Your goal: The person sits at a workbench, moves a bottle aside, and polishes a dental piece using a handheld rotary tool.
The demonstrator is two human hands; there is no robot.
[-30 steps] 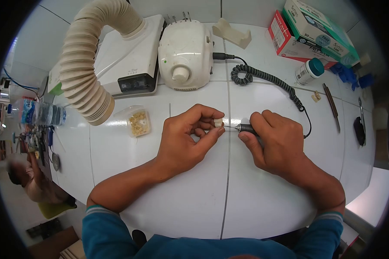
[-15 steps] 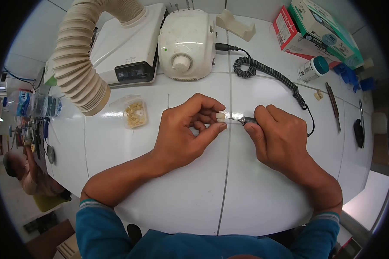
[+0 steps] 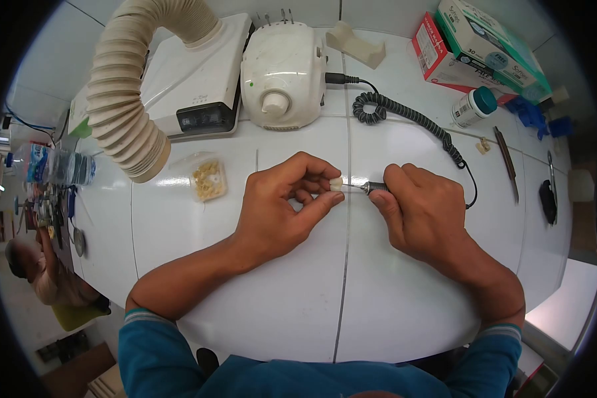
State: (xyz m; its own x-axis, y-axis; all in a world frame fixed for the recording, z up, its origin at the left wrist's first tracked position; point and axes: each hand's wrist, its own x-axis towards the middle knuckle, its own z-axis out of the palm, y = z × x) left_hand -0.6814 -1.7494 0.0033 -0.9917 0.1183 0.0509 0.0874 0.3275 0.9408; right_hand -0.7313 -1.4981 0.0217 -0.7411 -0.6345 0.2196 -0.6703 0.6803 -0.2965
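Between the thumb and fingertips of my left hand (image 3: 275, 211) is a small whitish dental crown (image 3: 336, 184). My right hand (image 3: 428, 209) is closed around a dark-gripped rotary handpiece (image 3: 376, 188), pointed left. Its thin metal bur (image 3: 355, 186) reaches to the crown's right side; whether it touches cannot be made out. Both hands are above the white tabletop (image 3: 278, 305). To the left of my left hand stands a clear plastic box (image 3: 207, 178) with several yellowish tooth-like pieces in it.
A ribbed suction hose (image 3: 123, 86) hangs at upper left. Behind my hands is a white micromotor control unit (image 3: 280, 76), with a coiled black cord (image 3: 411, 118) running right. Boxes (image 3: 484, 50), a green-lidded jar (image 3: 474, 107) and a brown pen-like tool (image 3: 507, 162) lie right. A person (image 3: 53, 272) sits far left.
The view has shifted slightly. The crown looks a little turned in my left fingers, and the handpiece keeps nearly the same place beside it.
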